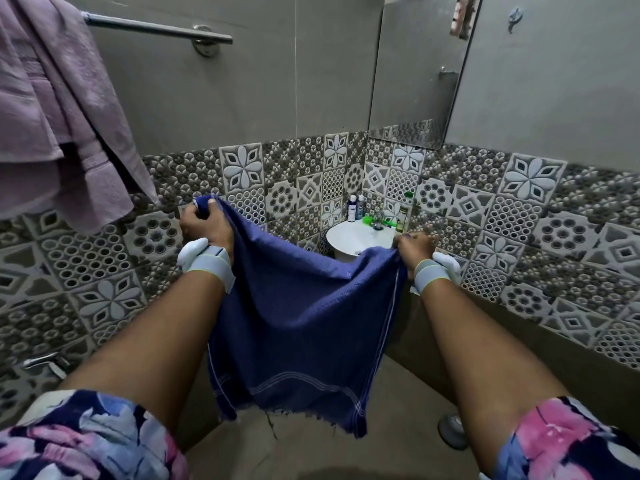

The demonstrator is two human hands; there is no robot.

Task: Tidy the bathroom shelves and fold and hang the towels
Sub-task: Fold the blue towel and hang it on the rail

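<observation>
With left hand [202,225] and right hand [414,247] both curled tight, pinching the two top corners of the blue towel [301,323]. Hanging free in mid-air between them, sagging in the middle, below the towel rail [156,27]. Probably light, thin and limp, not slippery; best gripped at corners or along hemmed edges.

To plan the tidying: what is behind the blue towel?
The white sink shows above the sagging edge of the blue towel. The sink's lower part is covered.
</observation>
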